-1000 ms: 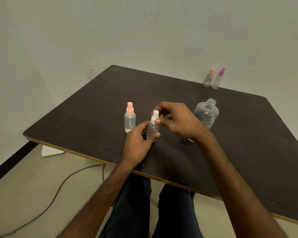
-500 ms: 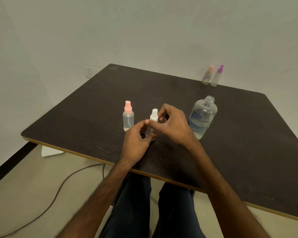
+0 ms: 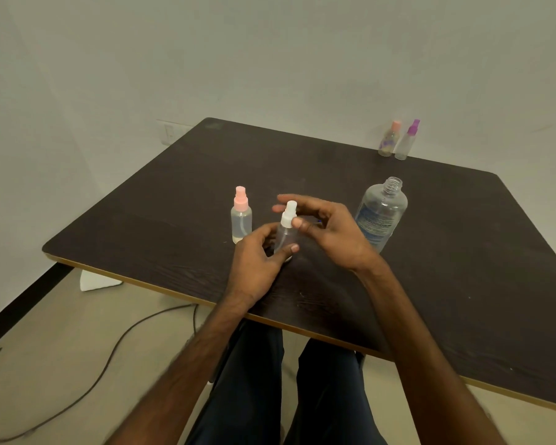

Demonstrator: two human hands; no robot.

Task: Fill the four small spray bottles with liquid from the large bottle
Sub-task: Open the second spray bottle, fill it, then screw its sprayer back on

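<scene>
A small clear spray bottle with a white cap (image 3: 285, 233) stands on the dark table (image 3: 161, 200) in front of me. My left hand (image 3: 257, 268) grips its body from the left. From the right, my right hand (image 3: 329, 231) pinches the white spray cap, thumb on the collar and fingers reaching behind it. A pink-capped spray bottle (image 3: 241, 216) with liquid stands just to the left. The large clear bottle (image 3: 382, 216), uncapped and labelled, stands right behind my right hand. Two more small bottles, pink-capped (image 3: 388, 140) and purple-capped (image 3: 406, 142), stand at the table's far edge.
The table's near edge (image 3: 148, 284) runs diagonally above my legs (image 3: 289, 390). On the floor at left lie a dark cable (image 3: 109, 354) and a white scrap (image 3: 97, 281). A wall outlet (image 3: 169, 133) sits behind the table's far left corner.
My right hand's fingers have turned around the white cap and spread further behind it. My left hand keeps hold of the bottle in the same spot.
</scene>
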